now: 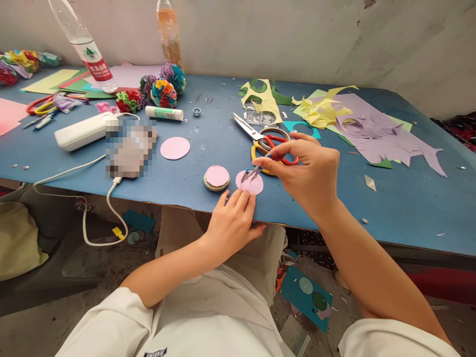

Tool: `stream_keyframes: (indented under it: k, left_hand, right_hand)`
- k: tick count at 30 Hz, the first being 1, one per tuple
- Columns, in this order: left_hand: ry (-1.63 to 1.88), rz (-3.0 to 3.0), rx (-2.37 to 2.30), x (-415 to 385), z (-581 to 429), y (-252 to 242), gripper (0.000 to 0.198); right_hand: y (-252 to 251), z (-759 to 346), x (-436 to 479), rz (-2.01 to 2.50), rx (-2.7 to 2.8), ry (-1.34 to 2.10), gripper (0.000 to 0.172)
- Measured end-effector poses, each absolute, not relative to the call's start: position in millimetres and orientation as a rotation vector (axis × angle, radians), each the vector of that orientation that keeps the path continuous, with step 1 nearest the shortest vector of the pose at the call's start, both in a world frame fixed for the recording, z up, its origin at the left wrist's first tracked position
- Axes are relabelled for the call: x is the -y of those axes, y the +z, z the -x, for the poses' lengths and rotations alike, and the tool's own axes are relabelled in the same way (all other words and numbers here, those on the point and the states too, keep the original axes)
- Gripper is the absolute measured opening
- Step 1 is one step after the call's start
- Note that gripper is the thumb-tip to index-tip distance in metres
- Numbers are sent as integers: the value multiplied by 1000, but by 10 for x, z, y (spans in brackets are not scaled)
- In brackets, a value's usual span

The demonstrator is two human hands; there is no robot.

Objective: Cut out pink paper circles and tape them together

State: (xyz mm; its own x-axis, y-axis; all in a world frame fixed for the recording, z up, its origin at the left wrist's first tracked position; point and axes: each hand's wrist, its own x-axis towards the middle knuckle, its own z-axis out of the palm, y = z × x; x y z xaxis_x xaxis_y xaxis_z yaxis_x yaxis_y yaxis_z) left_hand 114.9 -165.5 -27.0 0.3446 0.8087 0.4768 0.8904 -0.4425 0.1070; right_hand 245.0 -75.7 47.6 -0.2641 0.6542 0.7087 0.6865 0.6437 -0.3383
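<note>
My right hand (310, 166) pinches the top of a small drawing compass (253, 172), its legs pointing down and left onto a pink paper disc (255, 186). With fingers stretched out, my left hand (232, 223) presses the disc's near edge against the table. Just left of it sits a stack of round paper discs (217, 177), pink on top. Farther back lies another pink paper circle (175, 148) by itself. Beyond the compass and partly behind my right hand rest scissors (256, 133) with red and yellow handles.
On the blue table (208, 134) are a glue stick (164, 113), a white power bank (85, 131) cabled to a blurred phone (130, 151), and paper flower balls (163, 93). Two bottles, one a water bottle (92, 57), stand behind. Purple paper scraps (375, 131) lie at right.
</note>
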Motion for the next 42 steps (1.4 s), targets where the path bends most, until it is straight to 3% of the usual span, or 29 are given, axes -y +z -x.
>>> stream_keyframes:
  k: [12,21,25,28,32,36,42]
  left_hand:
    - [-716,2445,1546,1663,-1152,-285,51]
    - [-700,2486,1582,1666,-1150,-265,50]
    - [-668,2504,1600,1664,-1147,-250,53]
    - [-605,2519,1629,1664,-1149,-172,54]
    - [-414,2599,1660,1611,-1160,44,52]
    - [-144,2728,1666,1417,-1166,288,49]
    - [-18,2753,1559,1288,-1220,354,28]
  right_hand:
    - [500,-2688,815,911,2035,-10,13]
    - [632,-2625,639,1039,2108,372,12]
    - [673,-2506,622,942,2181,598,19]
    - [678,-2591,573,879,2010,652,14]
    - [617,-3073,368,1158,1581,676,12]
    - [477,-3632,164,1547,1686,785,5]
    - [350,-3581,409,1616,1821,378,21]
